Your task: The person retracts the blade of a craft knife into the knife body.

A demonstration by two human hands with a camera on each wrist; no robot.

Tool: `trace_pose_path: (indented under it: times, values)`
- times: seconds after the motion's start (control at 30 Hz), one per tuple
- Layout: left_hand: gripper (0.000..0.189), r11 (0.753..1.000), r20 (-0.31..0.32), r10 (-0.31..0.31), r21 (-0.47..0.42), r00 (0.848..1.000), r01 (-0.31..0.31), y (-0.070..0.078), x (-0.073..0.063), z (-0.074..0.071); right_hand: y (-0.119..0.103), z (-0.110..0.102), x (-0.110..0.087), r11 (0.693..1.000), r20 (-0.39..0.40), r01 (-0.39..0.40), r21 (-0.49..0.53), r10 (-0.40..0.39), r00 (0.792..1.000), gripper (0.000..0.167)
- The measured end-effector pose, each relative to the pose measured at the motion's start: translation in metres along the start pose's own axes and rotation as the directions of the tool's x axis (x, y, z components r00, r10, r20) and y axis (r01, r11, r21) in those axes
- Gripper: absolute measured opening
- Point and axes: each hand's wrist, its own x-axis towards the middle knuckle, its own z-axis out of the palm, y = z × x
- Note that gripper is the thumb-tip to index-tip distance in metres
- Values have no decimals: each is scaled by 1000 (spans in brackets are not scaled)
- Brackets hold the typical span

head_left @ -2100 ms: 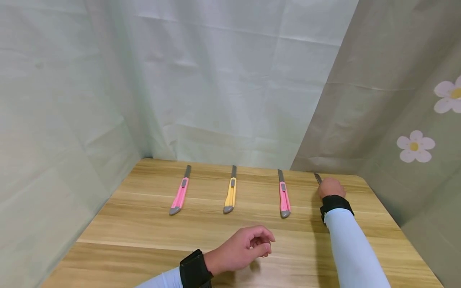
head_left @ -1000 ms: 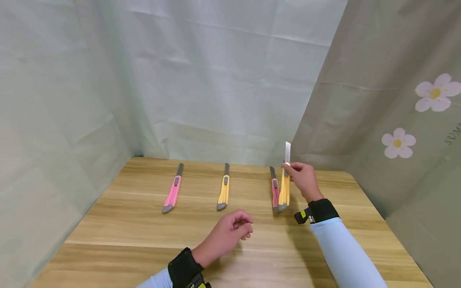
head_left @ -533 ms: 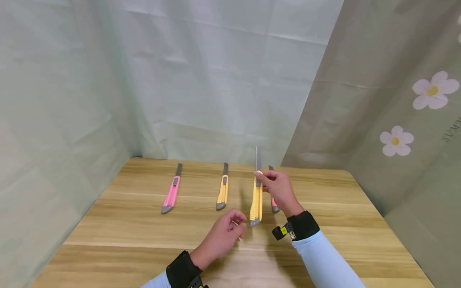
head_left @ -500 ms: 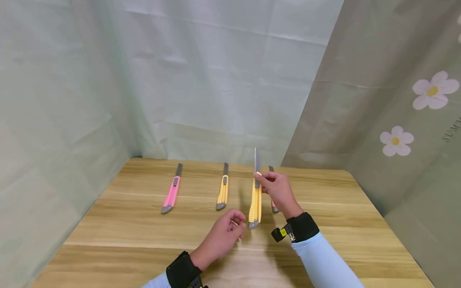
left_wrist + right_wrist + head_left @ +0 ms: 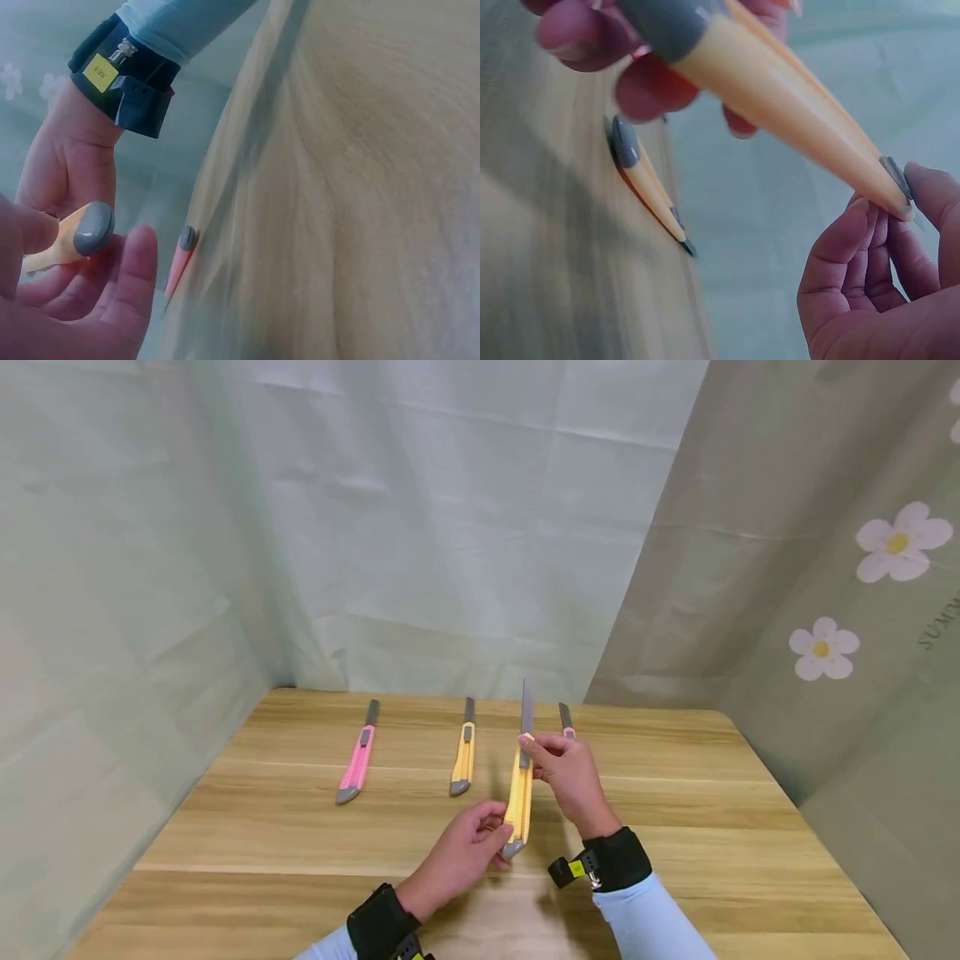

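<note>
A yellow utility knife (image 5: 519,797) with a grey end cap is held above the table, its blade out and pointing away. My right hand (image 5: 576,781) pinches it near the slider, thumb on top. At the capped end, my left hand (image 5: 459,858) grips the handle between thumb and fingers. In the left wrist view the grey cap (image 5: 94,228) shows between the left thumb and fingers. The right wrist view has the handle (image 5: 780,105) stretching from one hand to the other.
On the wooden table (image 5: 300,843) lie a pink utility knife (image 5: 357,764) at left, another yellow one (image 5: 463,758) in the middle, and a pink one (image 5: 566,718) partly hidden behind my right hand. Their blades are out. Fabric curtains (image 5: 465,527) stand behind the table.
My right hand has lifted the yellow utility knife from the table's far right and carried it left and nearer. My left hand, earlier holding nothing, now grips its capped end.
</note>
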Motion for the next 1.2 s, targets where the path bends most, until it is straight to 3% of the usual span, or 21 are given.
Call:
trace_pose_path:
  times: [0.4, 0.9, 1.2]
  values:
    - [29, 998, 5, -12, -58, 1000, 12, 2, -1, -3, 0, 11, -1, 1000, -26, -9, 21, 9, 1000, 33]
    - [29, 999, 0, -1, -38, 1000, 1, 4, 1, -8, -2, 13, -3, 999, -5, -10, 35, 10, 1000, 40]
    - [28, 999, -4, -7, -35, 1000, 7, 5, 0, -9, -3, 13, -4, 1000, 1, 22, 15, -22, 1000, 33]
